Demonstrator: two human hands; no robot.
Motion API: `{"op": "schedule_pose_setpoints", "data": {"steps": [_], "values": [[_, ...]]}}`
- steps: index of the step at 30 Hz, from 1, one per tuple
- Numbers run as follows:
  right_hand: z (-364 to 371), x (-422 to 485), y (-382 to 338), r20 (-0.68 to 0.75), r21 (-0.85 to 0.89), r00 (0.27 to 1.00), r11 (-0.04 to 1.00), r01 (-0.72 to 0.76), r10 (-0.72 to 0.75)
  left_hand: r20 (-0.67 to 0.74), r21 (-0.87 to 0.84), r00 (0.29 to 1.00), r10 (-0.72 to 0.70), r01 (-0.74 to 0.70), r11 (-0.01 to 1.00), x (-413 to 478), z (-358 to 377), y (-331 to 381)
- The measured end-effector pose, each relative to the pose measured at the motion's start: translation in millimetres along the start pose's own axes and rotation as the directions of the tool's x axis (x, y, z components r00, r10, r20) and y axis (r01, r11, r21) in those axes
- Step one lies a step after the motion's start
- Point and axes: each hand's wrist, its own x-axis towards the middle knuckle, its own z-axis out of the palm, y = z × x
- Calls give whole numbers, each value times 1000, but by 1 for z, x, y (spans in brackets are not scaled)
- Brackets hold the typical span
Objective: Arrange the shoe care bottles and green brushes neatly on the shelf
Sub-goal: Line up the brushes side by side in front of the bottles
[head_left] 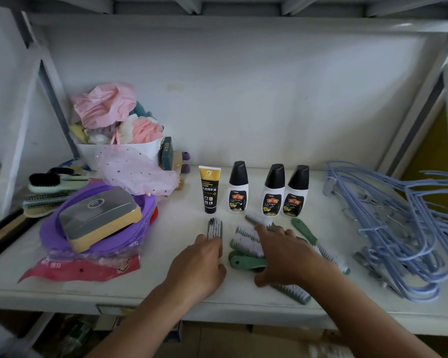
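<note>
On the white shelf (166, 254) a black and yellow tube (209, 189) stands upright, with three white bottles with black caps (238, 187) (273, 190) (295, 191) in a row to its right. In front of them lie several green brushes with white bristles (246, 244). My left hand (201, 264) grips the handle of one brush (214, 228) that points toward the tube. My right hand (282, 254) rests with fingers spread on the pile of brushes; one more brush (292, 293) lies by the front edge and a green handle (304, 231) sticks out to the right.
At the left sit purple lids in plastic wrap (62, 228) with a grey and tan box (98, 218) on top, shoe brushes (55, 184) and a white tub of pink bath puffs (114, 130). Blue wire hangers (398, 228) fill the right side.
</note>
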Motion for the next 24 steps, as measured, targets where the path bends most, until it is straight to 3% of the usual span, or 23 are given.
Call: {"op": "schedule_pose_setpoints", "data": {"steps": [12,24], "values": [[-2,-7,50,8,18,995,994,-103,103,177,-1,984,-25,26,1000,1,-14,-17],[0,-8,65,-220,72,971,994,-77,92,101,68,985,-138,131,989,3,-30,-40]]}}
